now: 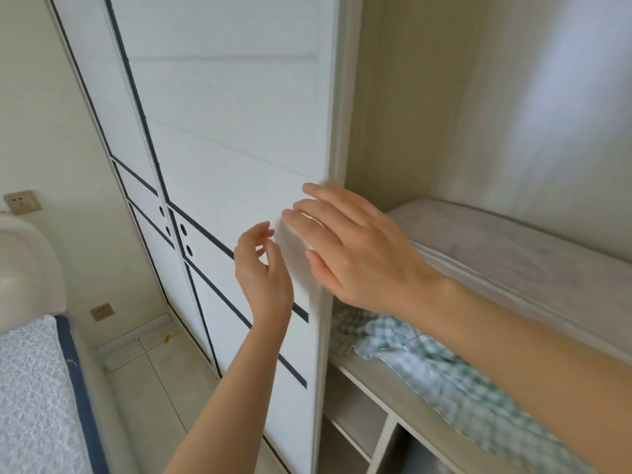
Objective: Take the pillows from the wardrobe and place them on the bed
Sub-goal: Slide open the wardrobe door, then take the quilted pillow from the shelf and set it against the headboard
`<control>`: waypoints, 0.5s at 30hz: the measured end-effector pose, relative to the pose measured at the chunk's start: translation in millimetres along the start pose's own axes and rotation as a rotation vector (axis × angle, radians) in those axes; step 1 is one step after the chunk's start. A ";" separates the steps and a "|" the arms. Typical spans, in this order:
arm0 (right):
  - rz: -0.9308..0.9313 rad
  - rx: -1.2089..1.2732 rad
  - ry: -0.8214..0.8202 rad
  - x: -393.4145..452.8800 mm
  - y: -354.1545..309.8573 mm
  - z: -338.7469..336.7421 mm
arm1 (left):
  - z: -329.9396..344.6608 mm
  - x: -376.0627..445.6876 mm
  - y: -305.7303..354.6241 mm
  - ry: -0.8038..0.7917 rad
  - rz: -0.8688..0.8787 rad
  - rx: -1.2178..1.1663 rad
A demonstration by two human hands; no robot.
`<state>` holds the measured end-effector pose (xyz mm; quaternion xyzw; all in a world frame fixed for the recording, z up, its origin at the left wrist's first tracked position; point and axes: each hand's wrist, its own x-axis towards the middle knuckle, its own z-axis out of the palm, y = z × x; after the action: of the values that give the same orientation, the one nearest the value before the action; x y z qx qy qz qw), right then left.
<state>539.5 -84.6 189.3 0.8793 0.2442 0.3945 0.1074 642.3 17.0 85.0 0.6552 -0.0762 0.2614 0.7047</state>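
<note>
Both hands at the wardrobe door edge, fingers spread, holding nothing.
The checked pillow on the shelf looked soft and light; grip its ends.

Left hand, right hand, door.

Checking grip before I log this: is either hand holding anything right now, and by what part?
Nothing is held. The right hand lies open-fingered against the wardrobe door near its edge; the left hand hovers, loosely curled and empty.
</note>
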 end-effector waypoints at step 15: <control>0.610 0.131 -0.062 -200.2 62.5 -35.9 | 88.5 -155.0 33.1 -0.260 -0.054 0.043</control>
<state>420.3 -241.3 108.6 0.9286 -0.0095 0.3651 -0.0654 515.7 -109.8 56.0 0.7005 -0.1435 0.1568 0.6813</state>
